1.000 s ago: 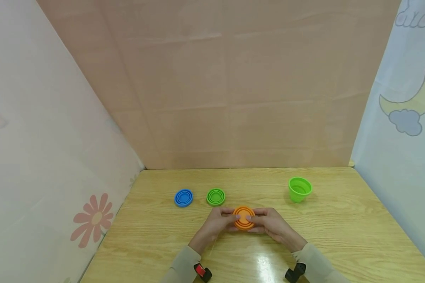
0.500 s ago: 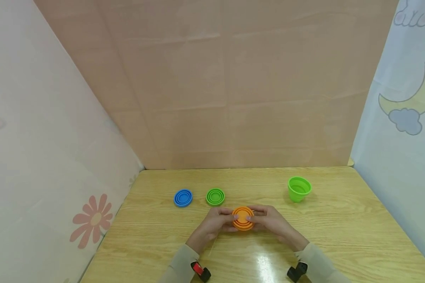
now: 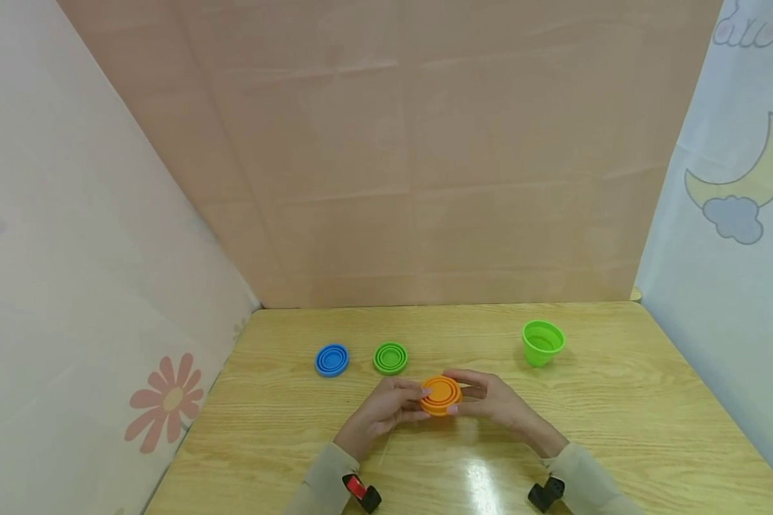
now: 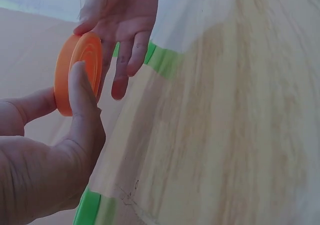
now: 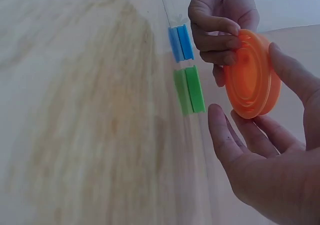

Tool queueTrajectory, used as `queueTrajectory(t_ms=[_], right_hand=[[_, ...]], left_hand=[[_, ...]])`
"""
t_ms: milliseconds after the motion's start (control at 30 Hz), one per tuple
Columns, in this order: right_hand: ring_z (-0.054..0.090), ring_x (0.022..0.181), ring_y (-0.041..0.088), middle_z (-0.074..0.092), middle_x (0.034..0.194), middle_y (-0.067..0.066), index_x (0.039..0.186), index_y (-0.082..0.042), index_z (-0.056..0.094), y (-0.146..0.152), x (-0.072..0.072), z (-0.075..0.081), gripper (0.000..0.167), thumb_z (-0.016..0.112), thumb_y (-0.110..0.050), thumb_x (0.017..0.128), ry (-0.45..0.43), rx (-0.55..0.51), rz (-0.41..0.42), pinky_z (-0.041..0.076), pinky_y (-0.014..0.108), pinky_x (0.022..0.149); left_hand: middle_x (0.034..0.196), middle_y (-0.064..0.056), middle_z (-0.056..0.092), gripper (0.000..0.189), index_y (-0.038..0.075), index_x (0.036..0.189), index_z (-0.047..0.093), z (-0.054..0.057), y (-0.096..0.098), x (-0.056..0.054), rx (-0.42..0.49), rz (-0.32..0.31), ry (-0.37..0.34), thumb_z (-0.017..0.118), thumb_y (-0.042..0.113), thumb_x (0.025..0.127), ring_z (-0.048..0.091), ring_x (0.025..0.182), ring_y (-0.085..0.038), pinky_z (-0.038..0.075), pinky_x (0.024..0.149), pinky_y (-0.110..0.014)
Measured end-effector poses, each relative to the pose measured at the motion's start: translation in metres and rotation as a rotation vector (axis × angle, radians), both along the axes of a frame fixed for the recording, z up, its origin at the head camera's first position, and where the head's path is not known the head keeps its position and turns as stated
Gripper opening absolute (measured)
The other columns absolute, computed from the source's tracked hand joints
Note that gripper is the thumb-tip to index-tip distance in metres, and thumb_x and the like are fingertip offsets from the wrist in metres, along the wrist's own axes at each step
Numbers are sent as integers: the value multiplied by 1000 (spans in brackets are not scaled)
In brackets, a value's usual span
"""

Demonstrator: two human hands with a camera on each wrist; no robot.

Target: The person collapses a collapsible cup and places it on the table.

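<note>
An orange collapsible cup (image 3: 441, 390), folded flat into a ringed disc, is held above the middle of the table between both hands. My left hand (image 3: 386, 406) pinches its left side, the thumb on the ringed face and fingers on the back, as the left wrist view shows. At the right side, my right hand (image 3: 501, 406) holds the rim between thumb and fingertips; its index finger stands off the cup in the right wrist view. Just beyond the left hand lie a flat green collapsible cup (image 3: 390, 357) and a flat blue collapsible cup (image 3: 331, 360).
An expanded green cup (image 3: 542, 343) stands upright at the back right of the wooden table (image 3: 264, 429). A brown paper backdrop (image 3: 412, 179) rises behind the table, and pale printed walls flank it left and right.
The right thumb has slid from the cup's ringed face to its front rim, and the right fingers have spread. The orange cup has tilted somewhat. The left hand keeps its pinch.
</note>
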State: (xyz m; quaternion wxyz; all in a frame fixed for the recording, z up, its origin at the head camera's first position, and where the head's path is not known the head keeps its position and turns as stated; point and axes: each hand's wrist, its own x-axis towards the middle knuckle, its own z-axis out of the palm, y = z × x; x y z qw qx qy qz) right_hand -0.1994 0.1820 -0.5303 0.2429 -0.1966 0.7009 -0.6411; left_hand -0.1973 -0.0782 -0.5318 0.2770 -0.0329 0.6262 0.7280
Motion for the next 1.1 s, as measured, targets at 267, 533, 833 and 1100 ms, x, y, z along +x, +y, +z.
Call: queueTrajectory(t_ms=[267,533,833,1100], right_hand=[[60,137,39,58,151,26,151,3,52,-2,0,-4,70,81,-23,94,-8,27,-72,61,24,99],[68,125,19,65,145,19,146,-1,59,-1,1,-5,63,79,-31,95,-82,56,-184,58,22,98],[73,116,16,65,142,18,148,14,48,1,-1,-6,64,72,-23,101,-198,-112,-172,61,30,103],[71,120,19,73,128,3,143,13,55,6,-2,-6,52,64,-23,106,-231,-162,-91,59,34,108]], left_hand=[[104,-11,77,29,-6,123,74,-4,1,0,27,-15,-13,68,13,102,75,87,-14,67,81,-27],[99,-8,78,35,-2,122,75,-5,1,-1,-78,-1,63,65,27,106,75,84,-15,68,84,-33],[112,-14,77,27,-5,125,72,-2,-1,1,-93,38,163,64,11,105,77,99,-18,67,92,-36],[127,-13,74,34,7,129,74,0,-1,3,-223,-10,344,77,8,95,75,110,-21,66,92,-30]])
